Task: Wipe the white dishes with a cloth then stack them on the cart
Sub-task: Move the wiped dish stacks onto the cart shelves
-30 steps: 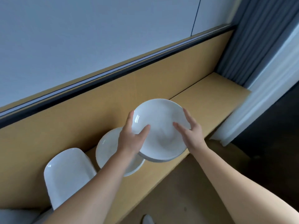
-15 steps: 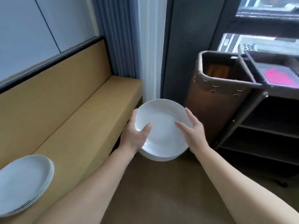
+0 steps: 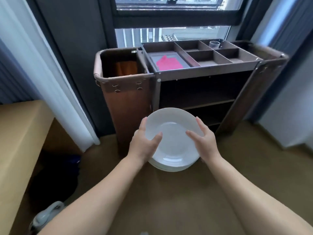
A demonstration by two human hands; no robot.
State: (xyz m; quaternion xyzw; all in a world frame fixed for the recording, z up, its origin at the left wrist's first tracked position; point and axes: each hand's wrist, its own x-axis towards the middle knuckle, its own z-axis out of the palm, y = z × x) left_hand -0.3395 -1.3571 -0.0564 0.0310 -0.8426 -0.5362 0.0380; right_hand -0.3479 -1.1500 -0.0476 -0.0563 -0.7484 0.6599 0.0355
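I carry a small stack of white plates (image 3: 174, 145) in front of me at waist height. My left hand (image 3: 144, 145) grips the stack's left rim, thumb on the top plate. My right hand (image 3: 203, 141) grips the right rim the same way. Straight ahead stands the brown service cart (image 3: 203, 68) under the window, its dark shelves open toward me. A pink cloth (image 3: 169, 62) lies in the cart's top left tray compartment.
A brown laundry bag (image 3: 125, 92) hangs on the cart's left end. A small glass (image 3: 214, 44) sits in a back compartment. The yellow bench (image 3: 18, 133) is at my left, white curtains on both sides, tan carpet below.
I have turned right from the bench to face the cart, carrying the plate stack in both hands. The other plates on the bench have left the view.
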